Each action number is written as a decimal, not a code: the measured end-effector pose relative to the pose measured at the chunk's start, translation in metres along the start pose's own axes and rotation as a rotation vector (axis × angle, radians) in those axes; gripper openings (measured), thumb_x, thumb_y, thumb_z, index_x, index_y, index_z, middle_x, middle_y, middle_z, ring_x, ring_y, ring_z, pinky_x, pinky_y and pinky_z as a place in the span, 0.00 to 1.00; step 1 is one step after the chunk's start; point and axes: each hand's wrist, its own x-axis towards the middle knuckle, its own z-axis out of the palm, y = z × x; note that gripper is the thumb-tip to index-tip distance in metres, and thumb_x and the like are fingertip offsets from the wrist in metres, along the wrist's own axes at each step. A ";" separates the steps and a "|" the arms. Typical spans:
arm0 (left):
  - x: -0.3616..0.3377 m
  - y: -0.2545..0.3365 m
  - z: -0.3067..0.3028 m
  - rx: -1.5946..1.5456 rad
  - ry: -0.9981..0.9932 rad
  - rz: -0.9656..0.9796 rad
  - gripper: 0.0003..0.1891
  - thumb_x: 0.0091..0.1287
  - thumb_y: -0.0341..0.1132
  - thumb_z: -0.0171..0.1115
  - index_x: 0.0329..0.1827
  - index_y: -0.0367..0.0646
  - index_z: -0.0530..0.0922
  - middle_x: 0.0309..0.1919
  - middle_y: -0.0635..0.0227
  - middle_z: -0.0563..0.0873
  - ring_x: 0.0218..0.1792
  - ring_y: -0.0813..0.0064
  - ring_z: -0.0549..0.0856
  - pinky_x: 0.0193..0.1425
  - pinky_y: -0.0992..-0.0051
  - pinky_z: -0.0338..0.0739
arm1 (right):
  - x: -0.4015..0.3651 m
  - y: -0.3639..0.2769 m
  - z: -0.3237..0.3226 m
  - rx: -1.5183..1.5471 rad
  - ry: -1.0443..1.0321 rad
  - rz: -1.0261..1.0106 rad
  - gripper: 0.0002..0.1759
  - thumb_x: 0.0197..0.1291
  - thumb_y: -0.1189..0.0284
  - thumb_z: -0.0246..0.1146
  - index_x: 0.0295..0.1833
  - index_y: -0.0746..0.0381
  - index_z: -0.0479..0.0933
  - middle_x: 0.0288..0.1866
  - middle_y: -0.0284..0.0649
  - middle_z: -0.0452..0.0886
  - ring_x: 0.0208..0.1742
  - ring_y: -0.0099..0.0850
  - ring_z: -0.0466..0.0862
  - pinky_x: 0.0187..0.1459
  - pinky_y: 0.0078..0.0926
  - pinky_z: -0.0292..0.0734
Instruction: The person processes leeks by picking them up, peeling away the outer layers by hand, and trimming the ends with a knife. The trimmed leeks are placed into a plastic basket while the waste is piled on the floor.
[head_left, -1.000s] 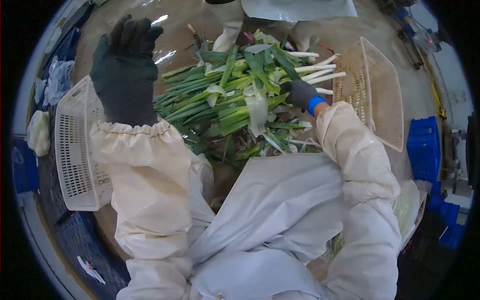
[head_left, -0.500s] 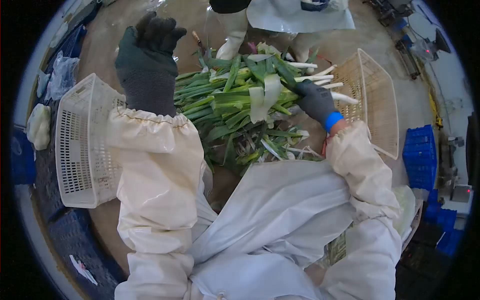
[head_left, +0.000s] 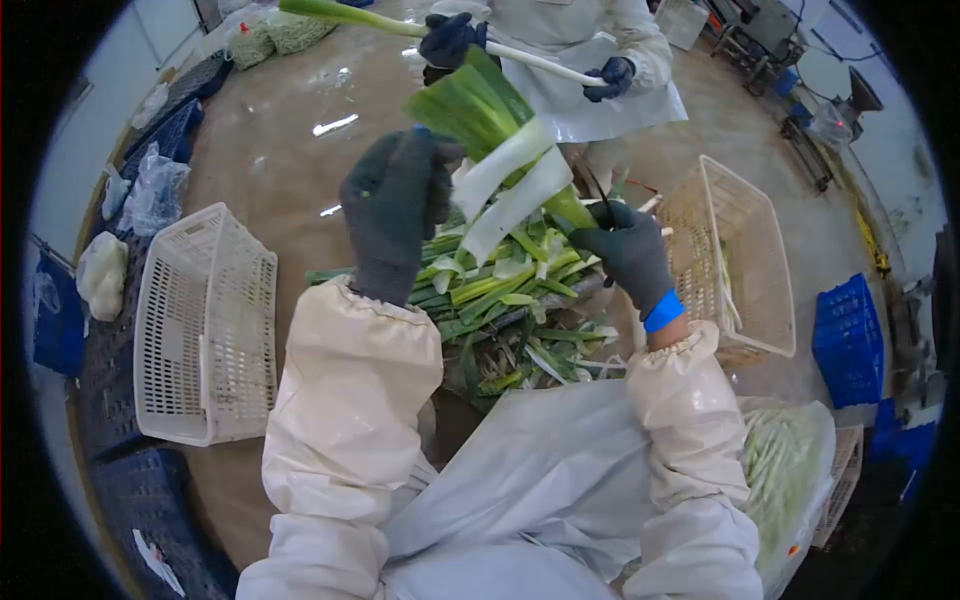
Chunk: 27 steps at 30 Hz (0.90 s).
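My right hand (head_left: 628,255), in a dark glove with a blue band at the wrist, is closed around a leek (head_left: 568,205). The leek slants up and left, its broad green leaves (head_left: 475,100) fanned out at the top. Pale loose strips of leaf (head_left: 515,200) hang across its shaft. My left hand (head_left: 395,210), also gloved, is raised beside the leaves with curled fingers, right at the end of one pale strip; what it grips, I cannot tell. Below both hands lies a heap of leeks and trimmed leaves (head_left: 530,275).
Opposite me, a person in a white apron (head_left: 590,95) holds a long leek (head_left: 535,62) in two gloved hands. White plastic crates stand at left (head_left: 207,330) and right (head_left: 720,250), the right one with leeks inside. A bag of pale green stalks (head_left: 785,480) sits at lower right.
My right hand has lifted a leek out of the heap. My left hand has moved right and down to its leaves, fingers now curled. The view has tilted up, showing the other person's hands.
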 end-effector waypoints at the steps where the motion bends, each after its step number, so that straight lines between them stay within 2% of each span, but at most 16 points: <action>1: 0.003 -0.015 0.006 0.078 0.016 0.088 0.09 0.69 0.35 0.59 0.45 0.39 0.81 0.26 0.72 0.80 0.24 0.84 0.78 0.25 0.84 0.70 | -0.001 0.003 0.004 0.004 -0.011 0.024 0.18 0.43 0.66 0.72 0.41 0.64 0.84 0.32 0.41 0.85 0.30 0.26 0.82 0.38 0.26 0.76; 2: 0.005 -0.028 0.009 0.156 0.030 0.174 0.09 0.68 0.33 0.61 0.47 0.39 0.81 0.27 0.71 0.81 0.26 0.83 0.79 0.27 0.84 0.73 | -0.001 0.008 0.008 0.008 -0.021 0.051 0.18 0.43 0.66 0.72 0.40 0.64 0.84 0.32 0.41 0.85 0.30 0.27 0.82 0.38 0.26 0.77; 3: 0.004 -0.035 0.011 0.246 -0.055 0.155 0.23 0.61 0.32 0.70 0.59 0.40 0.75 0.40 0.63 0.82 0.38 0.75 0.82 0.41 0.76 0.79 | -0.001 0.011 0.012 0.023 -0.022 -0.006 0.18 0.43 0.64 0.72 0.40 0.64 0.84 0.31 0.42 0.86 0.31 0.32 0.84 0.39 0.28 0.77; 6: -0.003 -0.056 0.022 0.715 -0.115 0.512 0.38 0.53 0.36 0.76 0.68 0.44 0.68 0.54 0.56 0.77 0.50 0.68 0.79 0.52 0.68 0.78 | -0.001 0.014 0.017 -0.043 0.001 -0.087 0.20 0.43 0.63 0.71 0.40 0.64 0.84 0.32 0.44 0.86 0.33 0.36 0.85 0.40 0.30 0.78; 7: -0.007 -0.067 0.026 0.716 -0.185 0.366 0.44 0.48 0.38 0.79 0.70 0.46 0.65 0.59 0.52 0.72 0.56 0.59 0.77 0.58 0.61 0.75 | -0.003 0.007 0.016 -0.043 -0.066 -0.005 0.20 0.42 0.62 0.72 0.40 0.63 0.84 0.34 0.45 0.86 0.36 0.37 0.86 0.42 0.32 0.78; 10: -0.022 -0.089 0.039 0.810 -0.199 0.288 0.43 0.47 0.38 0.79 0.68 0.45 0.67 0.58 0.52 0.73 0.56 0.53 0.77 0.59 0.59 0.74 | -0.012 0.001 0.019 -0.136 -0.079 -0.049 0.21 0.42 0.61 0.72 0.41 0.62 0.84 0.34 0.45 0.86 0.36 0.38 0.86 0.42 0.33 0.78; 11: -0.024 -0.093 0.038 0.785 -0.226 0.293 0.37 0.51 0.36 0.76 0.65 0.44 0.69 0.53 0.51 0.78 0.52 0.50 0.80 0.57 0.60 0.76 | -0.014 0.001 0.017 -0.164 -0.096 -0.044 0.21 0.41 0.61 0.72 0.41 0.61 0.84 0.34 0.46 0.86 0.36 0.39 0.86 0.43 0.34 0.78; 14: -0.027 -0.103 0.039 0.717 -0.272 0.273 0.26 0.57 0.34 0.70 0.59 0.40 0.73 0.44 0.51 0.83 0.45 0.49 0.82 0.54 0.62 0.78 | -0.015 0.005 0.017 -0.144 -0.095 0.010 0.21 0.42 0.60 0.72 0.41 0.61 0.84 0.34 0.46 0.86 0.36 0.40 0.85 0.42 0.34 0.78; 17: -0.015 -0.115 0.031 0.687 -0.181 0.433 0.15 0.63 0.31 0.63 0.52 0.38 0.77 0.37 0.56 0.85 0.37 0.57 0.85 0.43 0.67 0.80 | -0.014 0.004 0.014 -0.145 -0.109 -0.032 0.21 0.41 0.60 0.71 0.41 0.61 0.84 0.34 0.46 0.85 0.36 0.40 0.85 0.42 0.35 0.78; 20: -0.006 -0.079 0.025 0.090 0.108 -0.069 0.08 0.66 0.30 0.61 0.46 0.38 0.79 0.33 0.62 0.84 0.30 0.68 0.84 0.32 0.73 0.79 | -0.008 0.006 0.008 -0.178 -0.049 -0.029 0.21 0.41 0.60 0.71 0.40 0.61 0.84 0.33 0.46 0.85 0.35 0.40 0.85 0.41 0.35 0.78; 22: 0.012 -0.071 0.006 -0.055 0.255 0.138 0.05 0.67 0.30 0.60 0.42 0.40 0.79 0.28 0.67 0.82 0.23 0.76 0.81 0.23 0.77 0.75 | -0.003 0.011 0.003 -0.201 -0.029 0.014 0.21 0.41 0.61 0.71 0.40 0.62 0.84 0.32 0.46 0.85 0.35 0.40 0.85 0.41 0.35 0.77; 24: 0.027 -0.064 -0.022 -0.189 0.342 0.093 0.05 0.65 0.29 0.62 0.39 0.39 0.76 0.27 0.64 0.82 0.21 0.74 0.81 0.22 0.75 0.75 | 0.001 0.018 0.000 -0.185 -0.004 0.030 0.21 0.40 0.61 0.72 0.40 0.62 0.84 0.31 0.46 0.84 0.34 0.40 0.85 0.40 0.35 0.77; 26: 0.036 -0.062 -0.042 -0.258 0.471 0.025 0.05 0.64 0.29 0.63 0.38 0.39 0.76 0.27 0.65 0.81 0.21 0.75 0.81 0.22 0.76 0.74 | 0.005 0.028 -0.002 -0.135 0.023 0.017 0.21 0.40 0.62 0.72 0.40 0.62 0.84 0.31 0.47 0.84 0.34 0.40 0.84 0.40 0.34 0.77; 27: 0.039 -0.062 -0.047 -0.293 0.538 -0.008 0.05 0.64 0.29 0.63 0.38 0.40 0.75 0.26 0.66 0.81 0.21 0.75 0.80 0.22 0.76 0.74 | 0.006 0.029 -0.004 -0.073 0.016 0.008 0.21 0.40 0.63 0.73 0.40 0.64 0.84 0.31 0.45 0.85 0.32 0.35 0.84 0.39 0.31 0.77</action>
